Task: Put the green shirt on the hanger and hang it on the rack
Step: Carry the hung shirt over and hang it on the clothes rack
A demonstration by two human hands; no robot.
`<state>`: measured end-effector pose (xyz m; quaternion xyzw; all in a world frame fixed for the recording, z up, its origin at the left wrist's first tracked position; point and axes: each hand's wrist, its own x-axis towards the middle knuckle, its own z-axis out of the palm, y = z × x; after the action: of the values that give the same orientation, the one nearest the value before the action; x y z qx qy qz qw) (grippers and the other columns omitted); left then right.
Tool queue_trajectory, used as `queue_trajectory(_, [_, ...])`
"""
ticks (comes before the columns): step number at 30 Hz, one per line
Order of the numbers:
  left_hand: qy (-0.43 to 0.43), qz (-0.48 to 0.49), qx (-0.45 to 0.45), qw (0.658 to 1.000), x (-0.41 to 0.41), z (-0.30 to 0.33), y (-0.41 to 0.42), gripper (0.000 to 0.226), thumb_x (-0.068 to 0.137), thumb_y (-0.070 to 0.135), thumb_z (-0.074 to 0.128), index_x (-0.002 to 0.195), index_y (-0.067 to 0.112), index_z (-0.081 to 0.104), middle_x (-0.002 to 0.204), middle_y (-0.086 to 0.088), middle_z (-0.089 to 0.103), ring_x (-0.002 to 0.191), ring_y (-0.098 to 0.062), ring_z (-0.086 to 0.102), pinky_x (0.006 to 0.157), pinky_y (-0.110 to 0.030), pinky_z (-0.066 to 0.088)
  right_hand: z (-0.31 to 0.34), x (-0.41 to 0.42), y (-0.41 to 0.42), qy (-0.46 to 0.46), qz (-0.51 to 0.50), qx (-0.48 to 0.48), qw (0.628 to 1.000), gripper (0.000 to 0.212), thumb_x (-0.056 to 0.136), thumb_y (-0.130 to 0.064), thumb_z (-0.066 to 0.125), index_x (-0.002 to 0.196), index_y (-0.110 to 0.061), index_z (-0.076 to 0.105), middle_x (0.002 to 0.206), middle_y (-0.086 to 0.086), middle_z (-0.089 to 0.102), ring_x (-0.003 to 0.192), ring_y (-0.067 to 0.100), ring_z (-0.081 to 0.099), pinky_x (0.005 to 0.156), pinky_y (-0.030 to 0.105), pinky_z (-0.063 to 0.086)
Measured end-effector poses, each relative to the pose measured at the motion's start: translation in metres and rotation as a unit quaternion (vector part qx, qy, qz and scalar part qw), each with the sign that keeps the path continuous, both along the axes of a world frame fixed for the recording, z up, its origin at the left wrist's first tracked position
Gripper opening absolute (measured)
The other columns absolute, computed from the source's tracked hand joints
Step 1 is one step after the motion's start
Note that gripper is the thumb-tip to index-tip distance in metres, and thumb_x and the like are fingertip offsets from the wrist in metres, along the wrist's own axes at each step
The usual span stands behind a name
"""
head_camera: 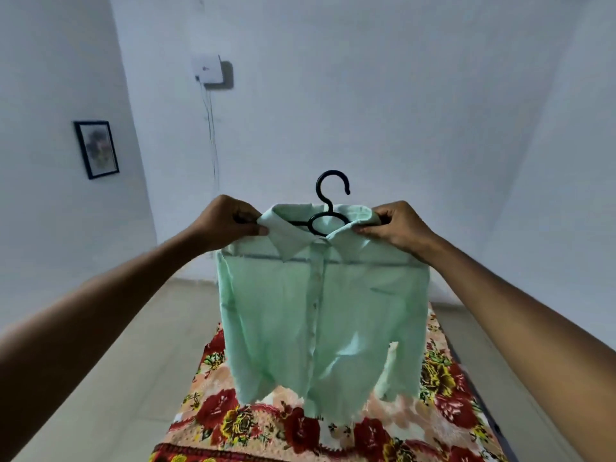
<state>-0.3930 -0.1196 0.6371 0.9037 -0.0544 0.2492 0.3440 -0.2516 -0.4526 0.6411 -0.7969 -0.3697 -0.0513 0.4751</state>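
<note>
Pale walls [366,78] close the far side of the room, meeting at a corner on the left. A bare floor [110,378] runs along the near left. A floral cloth [240,425] in red, yellow and cream covers a surface at the near centre, directly under the raised arms.

The green shirt [316,315] hangs in mid-air above that cloth, buttoned down the front, its hem clear of the flowers and hiding much of the cloth behind it. It sits on a black hanger [328,201], whose hook rises free above the collar while its shoulders are hidden inside the fabric.

The left hand [230,225] pinches the left end of the collar, fingers closed on the cloth. The right hand [396,228] does likewise at the right end, fingers closed on the collar edge.

On the left wall hangs a dark-framed picture [96,150]. A small white box [208,70] is mounted high on the far wall, thin wires [210,128] trailing down from it.
</note>
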Motion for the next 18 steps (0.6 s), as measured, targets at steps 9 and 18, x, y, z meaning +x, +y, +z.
queue_trajectory(9, [-0.063,-0.017,0.076,0.995,-0.034,0.055,-0.029,0.032,0.085,0.016,0.082,0.075,0.042,0.067,0.06,0.013,0.053,0.06,-0.004,0.046,0.062,-0.024,0.043,0.069,-0.055,-0.03,-0.059,0.029,0.037,0.997,0.008,0.082,-0.016,0.085,0.082,-0.02,0.079,0.071,-0.013,0.074,0.066,-0.003,0.062,0.062,0.018,0.051])
queue_trajectory(18, [-0.048,-0.033,0.021,0.998,-0.038,0.078,-0.072,0.016,0.081,0.02,0.086,0.085,0.03,0.075,0.066,0.013,0.069,0.063,0.002,0.057,0.064,-0.016,0.049,0.084,-0.06,-0.069,-0.061,-0.013,0.006,0.998,0.051,0.078,-0.04,0.087,0.078,0.006,0.067,0.069,0.001,0.054,0.066,0.01,0.047,0.062,0.029,0.035])
